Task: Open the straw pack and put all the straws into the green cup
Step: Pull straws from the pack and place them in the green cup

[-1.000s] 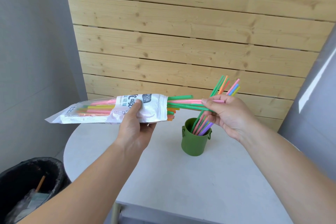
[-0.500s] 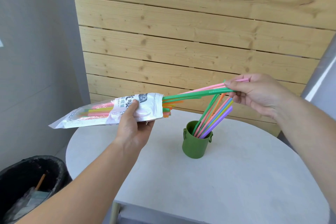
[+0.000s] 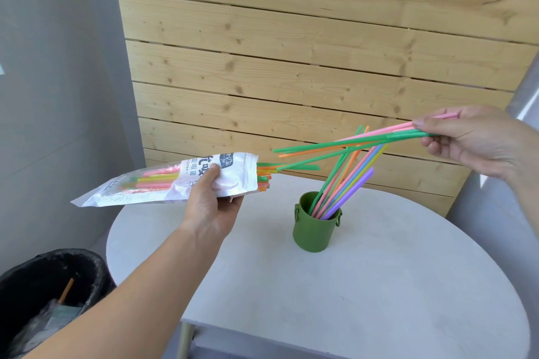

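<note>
Left hand (image 3: 208,207) gripped straw pack (image 3: 175,181) at 9 o'clock; right hand (image 3: 478,140) pinched drawn straws (image 3: 350,144) at 3 o'clock. Best tipped upright over green cup (image 3: 313,232) before release.

Single head-worn view, close, facing forward-down over table (image 3: 379,285), edges perhaps warped

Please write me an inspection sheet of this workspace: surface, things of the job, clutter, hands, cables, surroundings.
Surface: round white table, bare apart from the cup.
Job's things: green cup upright, several straws inside; pack open, straws left in it.
Clutter: nothing seen.
Hands: left hand holds the pack; right hand pinches a bunch of straws drawn from it.
Cables: nothing seen.
Surroundings: wooden wall behind; black bin on the floor, left.
</note>
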A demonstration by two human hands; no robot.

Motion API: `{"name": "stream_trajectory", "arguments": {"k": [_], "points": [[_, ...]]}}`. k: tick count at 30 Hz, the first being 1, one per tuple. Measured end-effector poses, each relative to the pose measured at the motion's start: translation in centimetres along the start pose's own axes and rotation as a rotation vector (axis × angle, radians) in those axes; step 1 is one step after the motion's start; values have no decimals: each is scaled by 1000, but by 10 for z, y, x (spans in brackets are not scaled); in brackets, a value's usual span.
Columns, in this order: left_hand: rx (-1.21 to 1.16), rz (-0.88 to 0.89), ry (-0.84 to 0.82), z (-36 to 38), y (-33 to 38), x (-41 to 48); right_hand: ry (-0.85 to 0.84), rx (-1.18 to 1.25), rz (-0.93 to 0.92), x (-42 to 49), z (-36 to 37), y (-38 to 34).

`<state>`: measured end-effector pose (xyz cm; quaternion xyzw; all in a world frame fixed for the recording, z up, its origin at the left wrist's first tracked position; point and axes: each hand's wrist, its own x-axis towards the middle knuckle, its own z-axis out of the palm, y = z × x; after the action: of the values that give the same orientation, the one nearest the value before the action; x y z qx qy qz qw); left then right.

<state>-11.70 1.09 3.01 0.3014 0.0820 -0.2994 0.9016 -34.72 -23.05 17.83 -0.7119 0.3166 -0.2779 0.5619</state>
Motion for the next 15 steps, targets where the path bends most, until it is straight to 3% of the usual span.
{"name": "stream_trajectory", "arguments": {"k": [5,15], "points": [[-6,30,10,-2,4,3,61,-66,0,0,-30,-4],[16,18,-7,-1,-1,-1,12,-410,38,5,-30,9]]}}
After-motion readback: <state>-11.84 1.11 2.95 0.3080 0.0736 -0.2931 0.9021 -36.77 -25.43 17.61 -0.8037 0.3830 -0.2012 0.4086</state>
